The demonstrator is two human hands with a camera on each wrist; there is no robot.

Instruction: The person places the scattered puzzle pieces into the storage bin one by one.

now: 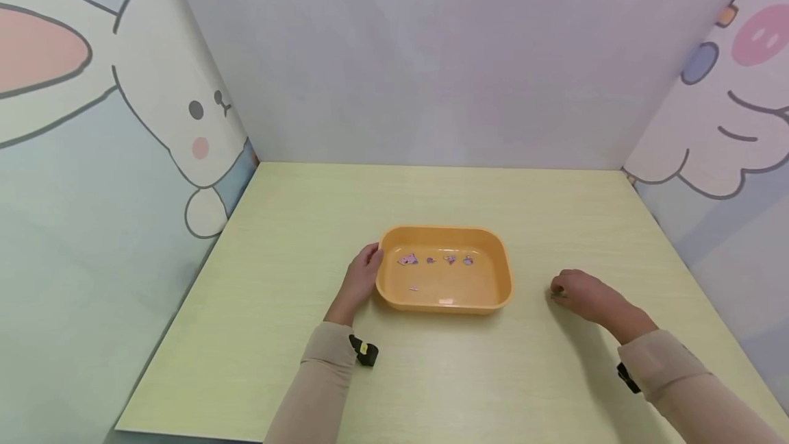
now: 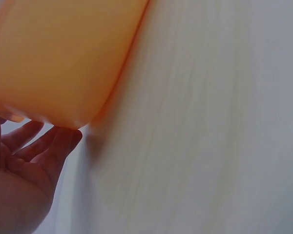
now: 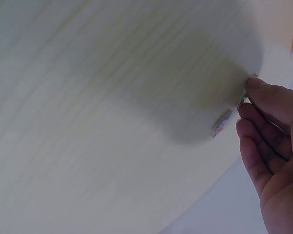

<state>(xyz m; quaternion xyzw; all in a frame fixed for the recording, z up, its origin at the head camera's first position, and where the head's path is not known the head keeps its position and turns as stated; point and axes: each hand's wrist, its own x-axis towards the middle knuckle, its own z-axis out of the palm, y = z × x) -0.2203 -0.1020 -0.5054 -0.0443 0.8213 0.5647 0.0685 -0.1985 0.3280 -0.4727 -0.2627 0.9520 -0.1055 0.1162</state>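
An orange plastic tray (image 1: 444, 301) sits on the table, with several small pinkish-purple flat pieces (image 1: 408, 260) inside it. My left hand (image 1: 360, 274) grips the tray's left end; in the left wrist view its fingertips (image 2: 74, 136) press against the outer wall. To the right of the tray, my right hand (image 1: 582, 293) is low over the table. Its thumb and forefinger pinch a small flat coloured piece (image 3: 242, 97), mostly hidden by the fingers. Another small patterned piece (image 3: 222, 124) shows just beside these fingertips, against the tabletop.
The pale yellow-green wood-grain table (image 1: 468, 375) meets a plain light wall (image 1: 419, 60) at the back. Side walls with cartoon animals (image 1: 185, 88) stand at left and right. Dark wrist devices (image 1: 366, 351) are strapped at both sleeves.
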